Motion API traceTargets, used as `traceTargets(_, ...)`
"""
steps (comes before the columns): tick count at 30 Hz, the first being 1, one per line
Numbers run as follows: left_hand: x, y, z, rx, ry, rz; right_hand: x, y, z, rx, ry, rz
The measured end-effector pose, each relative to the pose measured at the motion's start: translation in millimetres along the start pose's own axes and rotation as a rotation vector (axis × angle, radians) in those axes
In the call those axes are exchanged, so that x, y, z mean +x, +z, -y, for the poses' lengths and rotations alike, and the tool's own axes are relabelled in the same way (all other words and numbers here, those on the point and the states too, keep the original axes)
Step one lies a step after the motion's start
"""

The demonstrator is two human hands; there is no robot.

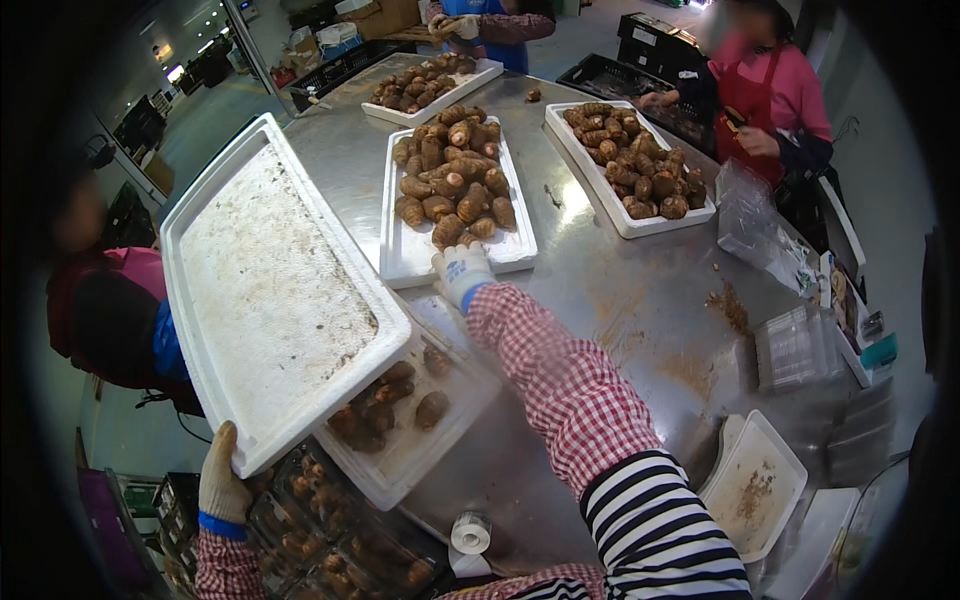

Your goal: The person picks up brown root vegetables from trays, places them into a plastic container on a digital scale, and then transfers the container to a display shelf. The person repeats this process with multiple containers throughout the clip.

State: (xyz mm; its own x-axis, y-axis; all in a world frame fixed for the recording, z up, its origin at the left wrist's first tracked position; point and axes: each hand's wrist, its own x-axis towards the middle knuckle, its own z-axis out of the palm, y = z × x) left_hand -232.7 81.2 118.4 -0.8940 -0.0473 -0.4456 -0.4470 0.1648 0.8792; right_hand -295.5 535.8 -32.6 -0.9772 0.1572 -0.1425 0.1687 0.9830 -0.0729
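Observation:
My left hand (225,469), in a knitted work glove, grips the lower corner of a white foam tray (270,292), which is tilted up and bears only bits of soil. My right hand (461,271), gloved too, reaches to the near edge of a foam tray (517,251) heaped with taro corms (457,180); its fingertips are partly hidden there, so its hold is unclear. Below the tilted tray lies another foam tray (450,450) with several corms (431,410), partly covered by it.
More taro trays stand at the back (435,101) and right (637,229) of the metal table (555,330). Packed clear boxes (322,525) and a label roll (471,532) lie near me. Stacked plastic lids (799,349) and a soiled tray (757,487) are at right. Several co-workers stand around.

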Motion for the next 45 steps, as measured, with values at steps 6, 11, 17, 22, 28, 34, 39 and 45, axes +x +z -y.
traceTargets(6,3,4,7,-0.100,-0.002,0.048,-48,-3,-77,-0.111,0.052,0.042)
traceTargets(11,11,23,10,-0.136,0.067,0.177,-115,-3,-131,-0.166,0.018,0.139)
traceTargets(17,44,78,1,-0.077,-0.080,0.310,-233,23,-126,-0.092,0.054,0.092)
traceTargets(22,62,145,-16,-0.106,-0.051,0.558,-332,43,-84,-0.071,0.201,0.179)
traceTargets(28,74,243,-22,-0.125,-0.069,0.523,-428,66,0,-0.230,0.269,0.136)
traceTargets(34,82,311,-9,-0.137,-0.089,0.567,-483,76,56,-0.103,0.366,0.057)
traceTargets(39,75,351,-5,-0.232,-0.232,0.462,-502,83,79,-0.041,0.402,0.060)
traceTargets(45,26,343,17,-0.030,-0.169,0.717,-506,87,81,-0.011,0.371,-0.012)
